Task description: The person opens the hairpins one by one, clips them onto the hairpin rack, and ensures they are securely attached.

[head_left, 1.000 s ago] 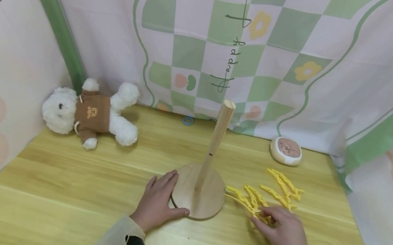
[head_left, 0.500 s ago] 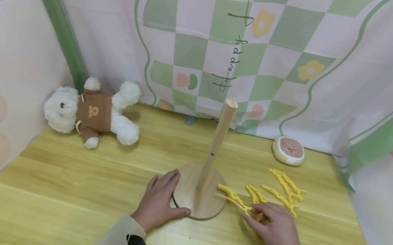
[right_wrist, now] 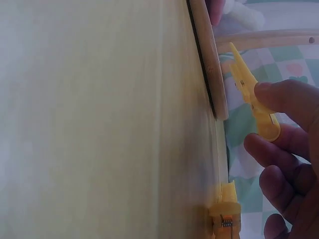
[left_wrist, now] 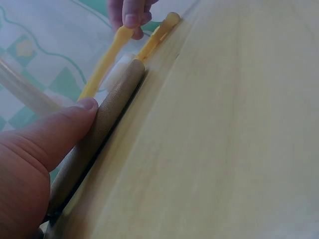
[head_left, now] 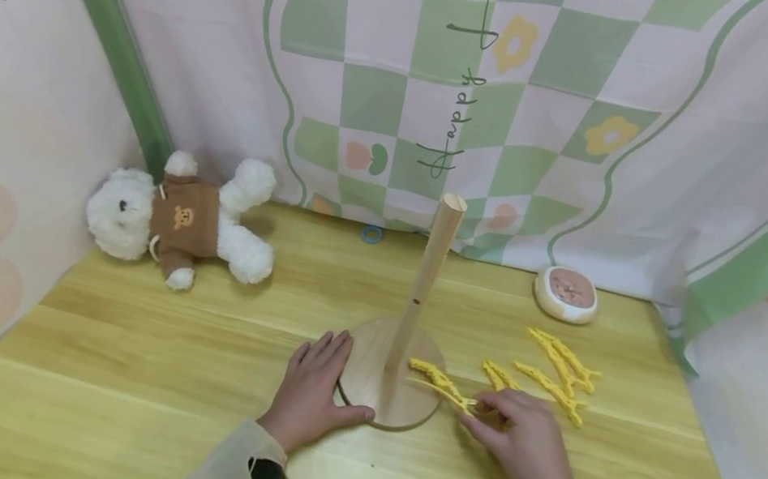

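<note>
Near the middle of the table a round wooden base bears an upright wooden post. My left hand rests against the base's left and near rim, fingers straight and thumb spread. In the left wrist view its thumb lies on the rim. My right hand pinches a yellow hair clip at its handle end. In the head view, this clip's prongs stand apart and overlap the base's right part, pointing left toward the post. Several more yellow hair clips lie beyond my right hand.
A white plush toy in a brown shirt lies at the back left. A small white clock stands at the back right. Near the back curtain lies a blue ring behind the post.
My right hand has moved left with the hair clip, bringing its prongs from beside the base to over it. My left hand has stayed at the rim.
</note>
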The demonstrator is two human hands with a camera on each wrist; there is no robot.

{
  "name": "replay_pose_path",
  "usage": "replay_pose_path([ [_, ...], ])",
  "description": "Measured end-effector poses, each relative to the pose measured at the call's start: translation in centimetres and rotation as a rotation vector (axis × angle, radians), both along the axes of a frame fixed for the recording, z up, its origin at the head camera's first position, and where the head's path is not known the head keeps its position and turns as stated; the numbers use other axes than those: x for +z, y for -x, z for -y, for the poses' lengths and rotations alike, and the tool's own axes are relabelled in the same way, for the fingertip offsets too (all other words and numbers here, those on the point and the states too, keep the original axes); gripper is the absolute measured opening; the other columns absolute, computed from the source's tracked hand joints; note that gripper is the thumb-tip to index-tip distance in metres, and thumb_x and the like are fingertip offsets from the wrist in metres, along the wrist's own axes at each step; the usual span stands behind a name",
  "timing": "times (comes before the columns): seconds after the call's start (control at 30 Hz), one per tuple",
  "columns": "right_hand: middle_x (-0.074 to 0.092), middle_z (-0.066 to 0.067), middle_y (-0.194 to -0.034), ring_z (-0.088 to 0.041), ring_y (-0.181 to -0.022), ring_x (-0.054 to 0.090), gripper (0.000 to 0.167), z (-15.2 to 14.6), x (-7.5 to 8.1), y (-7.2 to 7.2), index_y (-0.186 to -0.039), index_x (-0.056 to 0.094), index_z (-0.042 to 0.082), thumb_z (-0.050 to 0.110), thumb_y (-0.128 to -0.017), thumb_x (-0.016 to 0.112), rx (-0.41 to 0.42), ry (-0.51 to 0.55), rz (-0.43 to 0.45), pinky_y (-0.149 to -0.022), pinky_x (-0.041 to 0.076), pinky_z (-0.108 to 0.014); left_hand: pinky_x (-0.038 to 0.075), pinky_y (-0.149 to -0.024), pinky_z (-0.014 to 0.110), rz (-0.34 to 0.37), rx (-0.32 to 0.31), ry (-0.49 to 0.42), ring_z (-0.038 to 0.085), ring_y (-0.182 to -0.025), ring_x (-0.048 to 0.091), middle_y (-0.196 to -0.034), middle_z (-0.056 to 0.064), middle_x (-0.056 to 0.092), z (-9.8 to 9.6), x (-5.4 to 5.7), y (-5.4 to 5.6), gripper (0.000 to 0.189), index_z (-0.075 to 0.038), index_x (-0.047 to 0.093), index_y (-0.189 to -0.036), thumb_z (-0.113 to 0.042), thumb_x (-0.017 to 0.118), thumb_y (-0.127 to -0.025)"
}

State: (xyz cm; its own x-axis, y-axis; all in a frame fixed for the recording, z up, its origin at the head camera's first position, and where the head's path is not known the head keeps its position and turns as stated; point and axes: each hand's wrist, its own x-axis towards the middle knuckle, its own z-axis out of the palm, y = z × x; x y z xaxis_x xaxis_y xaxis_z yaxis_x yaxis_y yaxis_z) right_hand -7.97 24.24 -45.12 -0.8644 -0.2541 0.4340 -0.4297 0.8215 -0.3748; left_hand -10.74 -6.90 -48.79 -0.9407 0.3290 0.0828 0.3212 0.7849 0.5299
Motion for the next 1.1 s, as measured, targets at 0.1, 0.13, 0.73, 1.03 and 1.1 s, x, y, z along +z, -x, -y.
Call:
replay_pose_path([
  [0.1,0.065,0.016,-0.077,-0.001,-0.068,0.053,0.021,0.2,0.0,0.1,-0.088,0.077,0.018,0.028,-0.074,0.089,-0.005,-0.013,0.020,-0.064,0.047,-0.028,0.012,-0.121,0.057,0.000,-0.001,-0.001,0.034,-0.150,0.024,-0.162,0.012,0.030,0.0,0.0,0.0,0.114,-0.004,0.032,-0.157,-0.074,0.070,-0.075],
  [0.13,0.065,0.016,-0.078,-0.001,-0.068,0.053,0.022,0.3,0.0,0.1,-0.089,0.077,0.018,0.029,-0.074,0.089,-0.008,-0.020,0.026,-0.065,0.046,-0.029,0.013,-0.121,0.057,-0.001,-0.002,-0.001,0.034,-0.150,0.024,-0.162,0.013,0.030,0.0,0.0,0.0,0.114,-0.004,0.032,-0.156,-0.074,0.070,-0.075],
  [0.73,0.067,0.014,-0.084,0.000,-0.069,0.051,0.023,0.9,0.1,0.8,-0.096,0.078,0.017,0.033,-0.079,0.085,0.013,-0.057,0.110,-0.070,0.046,-0.035,0.013,-0.121,0.058,-0.003,-0.005,0.008,0.035,-0.150,0.025,-0.162,0.013,0.030,0.0,0.1,0.0,0.114,-0.004,0.032,-0.156,-0.074,0.070,-0.075],
  [1.03,0.063,0.016,-0.080,0.001,-0.067,0.049,0.024,1.0,0.0,1.1,-0.097,0.078,0.016,0.032,-0.080,0.085,0.027,-0.074,0.117,-0.069,0.044,-0.032,0.014,-0.120,0.058,-0.016,-0.009,0.023,0.034,-0.150,0.025,-0.162,0.013,0.030,0.1,0.0,0.1,0.114,-0.004,0.032,-0.157,-0.075,0.068,-0.075],
  [1.1,0.063,0.016,-0.080,0.001,-0.067,0.048,0.024,1.1,0.0,1.2,-0.097,0.078,0.016,0.032,-0.080,0.085,0.027,-0.077,0.120,-0.068,0.044,-0.032,0.014,-0.120,0.058,-0.016,-0.010,0.021,0.034,-0.150,0.025,-0.162,0.013,0.030,0.1,0.0,0.1,0.114,-0.005,0.032,-0.157,-0.076,0.068,-0.075],
])
